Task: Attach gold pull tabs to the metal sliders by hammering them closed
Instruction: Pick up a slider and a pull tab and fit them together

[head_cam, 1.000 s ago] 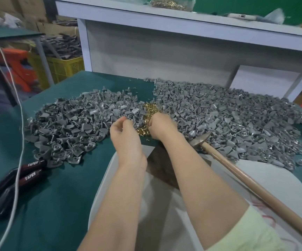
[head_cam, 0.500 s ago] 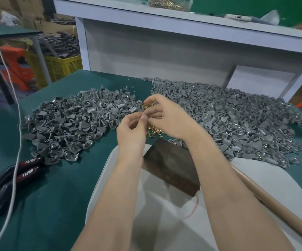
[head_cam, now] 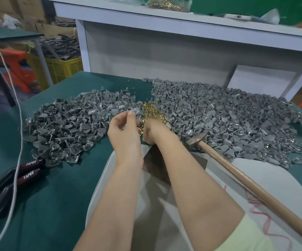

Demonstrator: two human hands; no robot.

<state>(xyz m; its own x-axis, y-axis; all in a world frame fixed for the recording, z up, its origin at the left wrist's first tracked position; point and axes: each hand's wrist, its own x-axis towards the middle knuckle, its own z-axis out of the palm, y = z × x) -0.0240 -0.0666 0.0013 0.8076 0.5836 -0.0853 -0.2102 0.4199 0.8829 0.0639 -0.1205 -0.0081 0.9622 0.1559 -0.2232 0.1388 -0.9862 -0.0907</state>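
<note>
Covering my bench is a dark green cloth (head_cam: pixel 56 205), and on it the metal sliders lie in two lots. The bigger heap (head_cam: pixel 228 124) spreads from twelve round to three o'clock of my hands, and the smaller heap (head_cam: pixel 65 127) runs from nine to eleven. Each piece is dull grey, a rounded wedge with a small lug and a hole, tumbled every way up. A white sheet (head_cam: pixel 264 187) lies over the near edge at five o'clock. Across it rests the hammer (head_cam: pixel 237 173), its wooden handle running out toward four and its steel head just beside my right forearm. A dark block (head_cam: pixel 157 165) sits under my forearms at six. My right hand (head_cam: pixel 153 132) is curled knuckles-up with its fingertips down in the gold pull tabs (head_cam: pixel 151 111); I cannot tell whether it has hold of one. Those tabs are tiny, bright brass-yellow bits in a small pile in the gap between the heaps, at twelve. My left hand (head_cam: pixel 124 131) is loosely curled, thumb and forefinger pinching one grey slider (head_cam: pixel 134 111) at nine o'clock of that pile.
</note>
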